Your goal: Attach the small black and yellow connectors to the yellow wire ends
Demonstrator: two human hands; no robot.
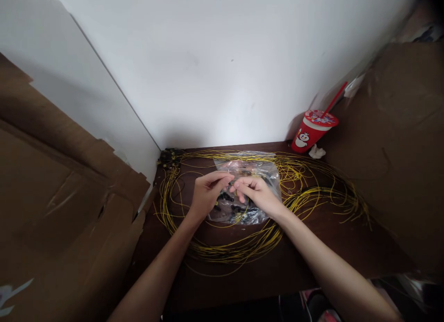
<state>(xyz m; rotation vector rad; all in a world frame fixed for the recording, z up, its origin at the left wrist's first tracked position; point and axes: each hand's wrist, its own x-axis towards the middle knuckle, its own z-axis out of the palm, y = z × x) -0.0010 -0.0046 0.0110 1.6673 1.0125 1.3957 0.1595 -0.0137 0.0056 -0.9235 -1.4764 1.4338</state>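
Observation:
My left hand (212, 189) and my right hand (252, 191) meet over a clear plastic bag (256, 215) on the dark table. The fingers of my left hand are pinched; what lies between them is too small to make out. My right hand is closed in a pinch on a thin yellow wire, part of which loops down below the fingers. Small black parts (227, 197) lie in or on the bag under my hands. Long yellow wires (222, 255) curve around the bag in a wide loop.
At the left back corner sits a cluster of black pieces (169, 158) on the wire ends. A red cup (310, 131) with a straw stands at the back right, beside crumpled white tissue (317, 151). Cardboard (62, 211) rises at the left, more cardboard (398, 142) at the right.

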